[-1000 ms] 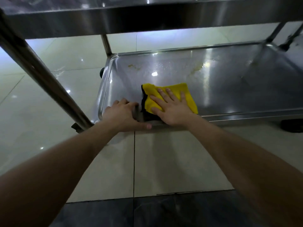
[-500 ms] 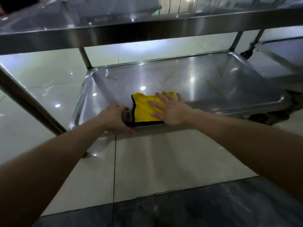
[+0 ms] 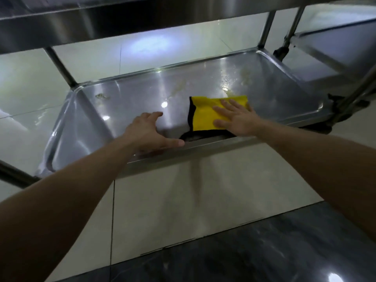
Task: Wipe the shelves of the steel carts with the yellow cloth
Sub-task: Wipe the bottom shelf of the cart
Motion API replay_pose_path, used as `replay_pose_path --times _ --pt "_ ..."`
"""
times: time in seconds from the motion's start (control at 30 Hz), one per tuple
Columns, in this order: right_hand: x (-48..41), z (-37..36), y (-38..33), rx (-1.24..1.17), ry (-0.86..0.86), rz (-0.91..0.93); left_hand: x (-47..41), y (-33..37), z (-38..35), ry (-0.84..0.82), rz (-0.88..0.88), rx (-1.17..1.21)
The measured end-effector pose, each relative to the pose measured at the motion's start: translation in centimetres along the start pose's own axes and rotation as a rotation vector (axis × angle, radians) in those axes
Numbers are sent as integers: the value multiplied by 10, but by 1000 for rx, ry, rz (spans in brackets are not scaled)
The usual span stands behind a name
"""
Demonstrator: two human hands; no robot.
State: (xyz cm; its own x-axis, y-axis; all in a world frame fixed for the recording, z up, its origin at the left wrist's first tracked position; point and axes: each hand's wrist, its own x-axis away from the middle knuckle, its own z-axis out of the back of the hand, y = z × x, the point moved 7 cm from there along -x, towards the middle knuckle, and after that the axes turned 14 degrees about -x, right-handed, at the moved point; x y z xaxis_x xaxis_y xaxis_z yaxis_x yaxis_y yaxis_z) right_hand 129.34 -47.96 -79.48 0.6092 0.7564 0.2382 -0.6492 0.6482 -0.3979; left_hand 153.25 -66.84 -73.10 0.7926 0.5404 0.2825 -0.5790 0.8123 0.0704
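The right hand (image 3: 236, 117) lies flat on the yellow cloth (image 3: 205, 116), palm down with the fingers straight and spread. It presses the cloth onto the lower shelf (image 3: 132, 102) of the steel cart (image 3: 266, 29) and covers the cloth's right half. The left hand (image 3: 150, 133) is off to the left and holds nothing. Its thumb stretches along the front rim (image 3: 213, 144), and its fingers, spread and slightly bent, reach over the shelf floor. I cannot tell whether those fingertips touch the steel. A strip of bare steel lies between the two hands.

The cloth is folded and has a black edge down its left side and along its near side. Its near left corner trails toward the front rim. It sits in the near right part of the shelf.

The shelf is a shallow tray with a raised rim and rounded corners. A small smudge (image 3: 101, 96) marks its back left area, and yellowish stains (image 3: 244, 75) show behind the cloth. The upper shelf (image 3: 122, 21) crosses the top of the view, carried on slanted posts (image 3: 61, 68). A second cart (image 3: 325, 43) stands just beside the first on the right. Below is a floor of pale tiles (image 3: 183, 190), with dark glossy tiles (image 3: 244, 251) nearest the person.
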Motion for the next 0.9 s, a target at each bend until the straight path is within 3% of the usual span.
replay_pose_path --times 0.1,0.23,0.63,0.77,0.9 --pt "-4 24 46 -43 50 -130 -7 6 -11 -28 -29 -101" --pt "-10 8 25 -64 100 -187 -8 -2 -16 -21 -45 -138" --pt "-30 -81 -159 85 86 197 2 -31 -19 -12 -28 -209" --pt "-56 -57 -132 97 51 212 6 -48 -19 -21 -15 -162" --pt "-63 -10 -34 43 137 -48 6 -54 -22 -31 -14 -142"
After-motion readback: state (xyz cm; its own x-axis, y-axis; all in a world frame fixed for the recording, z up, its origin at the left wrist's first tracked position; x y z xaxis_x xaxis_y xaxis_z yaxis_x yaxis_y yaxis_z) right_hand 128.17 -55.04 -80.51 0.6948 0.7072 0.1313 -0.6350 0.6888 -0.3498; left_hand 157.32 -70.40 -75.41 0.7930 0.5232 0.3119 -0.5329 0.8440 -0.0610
